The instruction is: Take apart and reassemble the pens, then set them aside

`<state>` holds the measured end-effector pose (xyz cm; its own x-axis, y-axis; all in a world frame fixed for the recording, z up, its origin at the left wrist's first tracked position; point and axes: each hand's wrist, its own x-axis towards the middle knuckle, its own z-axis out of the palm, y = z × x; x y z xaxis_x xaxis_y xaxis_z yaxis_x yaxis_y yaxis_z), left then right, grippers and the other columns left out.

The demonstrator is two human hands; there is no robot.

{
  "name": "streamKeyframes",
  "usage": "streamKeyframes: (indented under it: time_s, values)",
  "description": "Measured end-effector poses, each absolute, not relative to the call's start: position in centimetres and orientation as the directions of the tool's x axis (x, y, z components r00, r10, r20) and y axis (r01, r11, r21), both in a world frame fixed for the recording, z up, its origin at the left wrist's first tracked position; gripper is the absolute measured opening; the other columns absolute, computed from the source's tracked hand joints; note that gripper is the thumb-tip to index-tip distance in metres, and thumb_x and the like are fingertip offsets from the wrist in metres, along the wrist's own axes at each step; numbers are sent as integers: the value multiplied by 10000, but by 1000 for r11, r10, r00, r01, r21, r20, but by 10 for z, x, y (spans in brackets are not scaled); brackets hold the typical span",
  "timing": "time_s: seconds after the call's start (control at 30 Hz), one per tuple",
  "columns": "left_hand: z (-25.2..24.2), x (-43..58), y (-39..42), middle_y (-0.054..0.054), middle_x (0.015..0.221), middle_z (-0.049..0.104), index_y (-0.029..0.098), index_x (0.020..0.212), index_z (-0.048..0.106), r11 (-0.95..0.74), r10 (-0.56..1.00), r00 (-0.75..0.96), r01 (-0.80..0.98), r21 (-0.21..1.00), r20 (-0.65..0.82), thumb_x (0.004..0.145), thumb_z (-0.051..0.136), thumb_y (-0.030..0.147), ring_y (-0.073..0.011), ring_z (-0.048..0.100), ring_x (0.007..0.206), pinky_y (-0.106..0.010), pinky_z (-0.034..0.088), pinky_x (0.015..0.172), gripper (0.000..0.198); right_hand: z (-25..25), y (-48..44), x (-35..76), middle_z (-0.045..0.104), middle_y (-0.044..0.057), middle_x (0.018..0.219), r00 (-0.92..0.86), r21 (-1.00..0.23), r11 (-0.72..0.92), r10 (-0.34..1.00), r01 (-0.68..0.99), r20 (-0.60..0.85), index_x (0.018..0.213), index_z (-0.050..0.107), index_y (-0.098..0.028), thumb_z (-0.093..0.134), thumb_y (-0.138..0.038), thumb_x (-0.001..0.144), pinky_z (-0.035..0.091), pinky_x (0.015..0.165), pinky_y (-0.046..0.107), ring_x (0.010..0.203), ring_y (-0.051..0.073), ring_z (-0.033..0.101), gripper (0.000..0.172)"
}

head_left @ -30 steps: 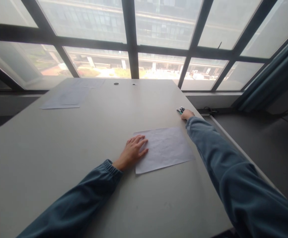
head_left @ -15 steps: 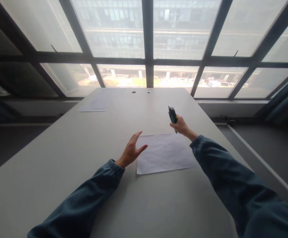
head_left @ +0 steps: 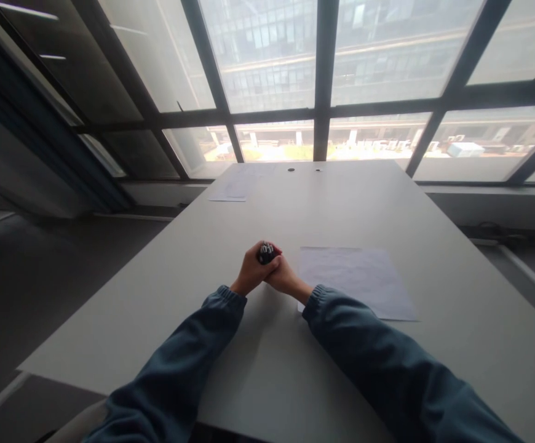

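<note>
A bundle of dark pens (head_left: pixel 266 253) stands roughly upright between my two hands, with its pale metallic tips pointing up. My left hand (head_left: pixel 248 271) is closed round the bundle from the left side. From the right, my right hand (head_left: pixel 286 279) wraps it too, and the fingers of both hands meet. The lower part of the pens is hidden inside the grip. To the right of my hands a sheet of white paper (head_left: pixel 357 277) lies flat, its lower left part covered by my right sleeve.
The long white table (head_left: pixel 157 307) runs toward the windows. More paper sheets (head_left: pixel 230 189) lie at its far left. Two small holes or fittings (head_left: pixel 291 170) sit near the far edge. Dark floor (head_left: pixel 87 258) shows past the left edge.
My right hand has brought the pens left, off the paper, to my left hand. The left hand, open before, has closed round them. The view has turned left.
</note>
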<state>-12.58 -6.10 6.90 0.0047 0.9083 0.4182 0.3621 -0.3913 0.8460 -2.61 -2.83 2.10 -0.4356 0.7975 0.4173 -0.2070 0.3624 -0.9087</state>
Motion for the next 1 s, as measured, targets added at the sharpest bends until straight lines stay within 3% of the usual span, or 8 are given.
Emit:
streamKeyframes:
  time_s: [0.3, 0.63, 0.73, 0.83, 0.9, 1.0]
  values:
    - [33, -139, -65, -91, 966, 741, 159, 1107, 617, -377, 918, -27, 251, 892, 395, 733, 797, 312, -229, 714, 917, -407, 574, 905, 442, -7, -26, -32, 719, 74, 1080, -541, -907, 407, 742, -105, 396, 1078, 669, -194, 648, -120, 701, 563, 943, 409, 1032, 253, 674, 385]
    - [27, -142, -62, -112, 994, 747, 140, 857, 683, -333, 935, -19, 291, 897, 353, 776, 713, 320, -235, 708, 958, -378, 552, 934, 199, -2, -29, -30, 727, 41, 944, -550, -903, 427, 767, 54, 330, 1125, 664, -191, 599, -71, 699, 571, 829, 339, 925, 239, 685, 448]
    - [34, -142, -57, -106, 921, 751, 135, 805, 689, -266, 928, -176, 304, 915, 328, 805, 646, 346, -222, 715, 907, -354, 562, 909, 215, 12, -33, -29, 720, 62, 974, -554, -900, 407, 789, 152, 264, 1203, 632, -166, 645, -112, 696, 556, 841, 354, 954, 261, 678, 510]
    - [47, -153, -41, -98, 830, 734, 118, 858, 671, -78, 885, -398, 382, 921, 240, 811, 578, 407, -199, 708, 752, -306, 586, 725, 307, 27, -42, -23, 595, 173, 1282, -511, -862, 443, 815, 246, 274, 1368, 499, -95, 734, -192, 664, 475, 1032, 393, 1208, 292, 568, 749]
    - [55, -166, -24, -92, 815, 719, 110, 919, 660, 151, 912, -395, 578, 802, 113, 835, 489, 422, -175, 687, 689, -270, 560, 630, 365, 37, -50, -13, 513, 199, 1361, -484, -835, 439, 839, 331, 249, 1408, 453, -82, 698, -221, 720, 394, 1126, 414, 1302, 290, 488, 743]
    - [61, -184, -3, -70, 662, 674, 116, 779, 668, 232, 944, -330, 688, 688, 11, 681, 621, 314, -195, 660, 628, -257, 495, 552, 226, 50, -61, 9, 501, 172, 1348, -457, -827, 408, 864, 387, 213, 1382, 483, -125, 638, -233, 802, 375, 1134, 430, 1316, 277, 458, 609]
